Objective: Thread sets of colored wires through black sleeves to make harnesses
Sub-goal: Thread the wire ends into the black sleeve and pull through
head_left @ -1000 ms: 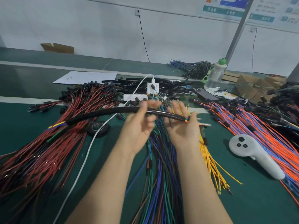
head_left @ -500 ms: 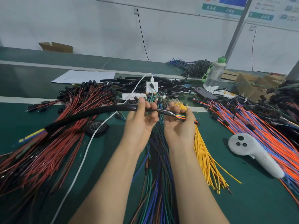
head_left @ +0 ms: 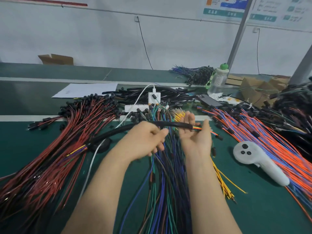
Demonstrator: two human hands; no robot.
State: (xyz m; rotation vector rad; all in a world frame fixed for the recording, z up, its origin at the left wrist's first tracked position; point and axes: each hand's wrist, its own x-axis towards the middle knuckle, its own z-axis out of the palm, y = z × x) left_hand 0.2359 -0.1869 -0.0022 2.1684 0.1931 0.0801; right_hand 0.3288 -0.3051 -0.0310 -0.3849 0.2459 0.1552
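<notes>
While right hand (head_left: 196,139) holds one black sleeve (head_left: 176,124), left hand (head_left: 145,138) — blurred — curls.

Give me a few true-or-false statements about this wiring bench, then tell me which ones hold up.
1. A black sleeve arcs over the bench with coloured wires poking out of both ends. True.
2. The white controller lies on the bench's left side. False: it lies on the right side, beside the orange and blue wires.
3. The big bundle on the left is mostly red wires. True.
4. The bottle at the back has a red cap. False: its cap is green.
</notes>
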